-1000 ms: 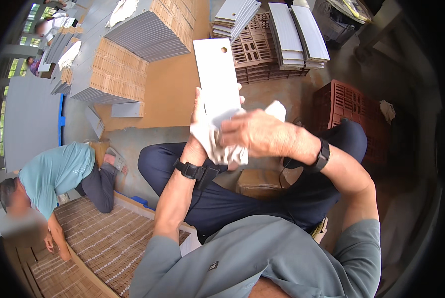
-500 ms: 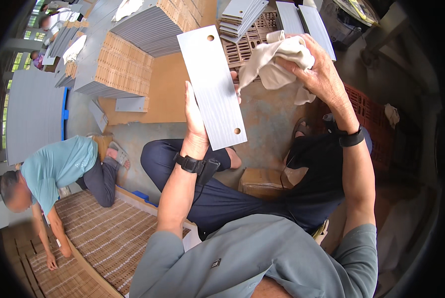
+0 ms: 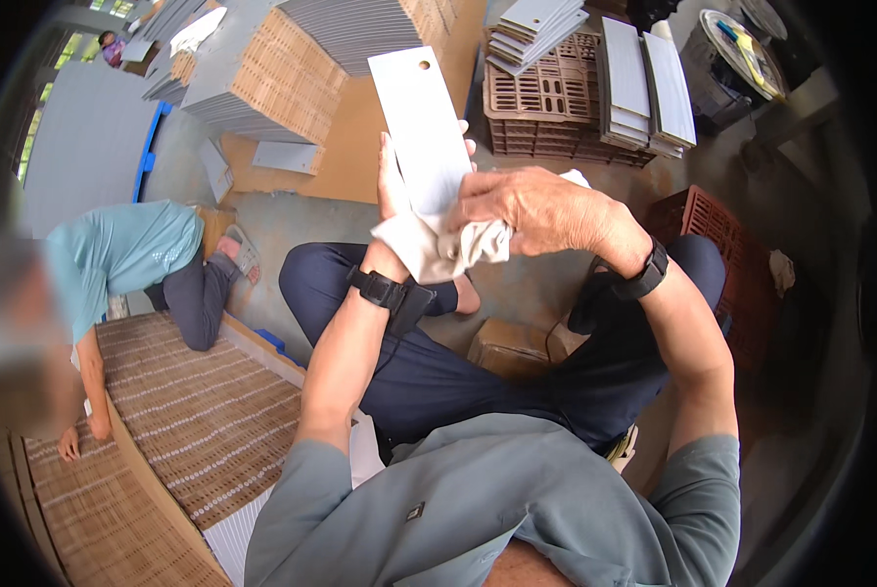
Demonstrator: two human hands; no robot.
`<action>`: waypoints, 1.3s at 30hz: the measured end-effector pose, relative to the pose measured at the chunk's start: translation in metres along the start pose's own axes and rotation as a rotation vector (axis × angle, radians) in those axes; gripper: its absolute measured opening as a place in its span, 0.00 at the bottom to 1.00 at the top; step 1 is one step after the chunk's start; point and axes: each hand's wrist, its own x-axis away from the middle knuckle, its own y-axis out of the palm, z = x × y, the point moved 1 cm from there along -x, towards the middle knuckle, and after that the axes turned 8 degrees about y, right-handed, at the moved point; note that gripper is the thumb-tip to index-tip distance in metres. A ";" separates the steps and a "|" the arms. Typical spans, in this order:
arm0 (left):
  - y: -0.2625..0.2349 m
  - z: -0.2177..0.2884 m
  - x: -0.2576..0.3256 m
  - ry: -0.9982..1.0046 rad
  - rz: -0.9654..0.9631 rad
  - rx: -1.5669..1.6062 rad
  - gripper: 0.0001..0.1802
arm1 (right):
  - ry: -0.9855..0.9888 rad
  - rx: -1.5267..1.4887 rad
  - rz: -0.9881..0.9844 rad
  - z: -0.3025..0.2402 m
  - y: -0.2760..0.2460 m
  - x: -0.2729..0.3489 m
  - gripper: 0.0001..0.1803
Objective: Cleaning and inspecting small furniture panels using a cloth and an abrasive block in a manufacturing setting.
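Note:
A grey rectangular panel point(image 3: 421, 127) with a round hole near its upper end is gripped by my left hand point(image 3: 392, 181), fingers wrapped behind it and the thumb along its left edge. My right hand point(image 3: 536, 207) holds a crumpled off-white cloth point(image 3: 443, 247) against the panel's lower end. The cloth covers that end and its second hole. Both forearms reach up from below over my dark trousers, with a black band on each wrist.
Stacked grey panels point(image 3: 292, 73) stand on brown board at upper left. More panels point(image 3: 624, 73) lie on and beside a brown plastic crate point(image 3: 541, 98). A crouching co-worker point(image 3: 130, 245) bends over slatted rows point(image 3: 204, 411). A cardboard box point(image 3: 507, 347) sits between my legs.
My right hand has brought the cloth down and left onto the panel's lower end. The left hand keeps its hold. The view has shifted, showing more of the crates at right.

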 end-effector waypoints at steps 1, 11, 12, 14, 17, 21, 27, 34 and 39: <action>-0.008 0.012 0.004 0.088 -0.018 -0.063 0.46 | -0.003 -0.047 -0.136 -0.006 0.008 -0.003 0.24; 0.000 0.159 0.036 0.657 0.218 -0.264 0.42 | 0.520 -0.328 0.177 0.057 0.006 -0.065 0.25; -0.003 0.171 0.034 0.691 0.277 -0.261 0.42 | 0.511 -0.521 0.348 0.085 0.014 -0.080 0.25; -0.019 0.185 0.033 0.728 0.310 -0.265 0.42 | 0.535 -0.767 0.572 0.116 0.017 -0.115 0.26; -0.047 0.193 0.035 0.738 0.377 -0.231 0.41 | 0.662 -0.323 0.722 0.164 0.021 -0.169 0.31; -0.076 0.198 0.043 0.770 0.375 -0.196 0.39 | 0.780 -0.101 0.760 0.262 0.050 -0.244 0.37; -0.084 0.205 0.031 0.754 0.609 -0.303 0.40 | 0.852 0.068 0.800 0.342 0.081 -0.302 0.32; -0.098 0.201 -0.002 0.645 0.626 -0.226 0.38 | -0.195 -0.194 -0.203 0.192 0.300 -0.332 0.30; -0.096 0.201 0.003 0.615 0.504 -0.174 0.35 | 0.010 -0.280 -0.079 0.144 0.239 -0.305 0.28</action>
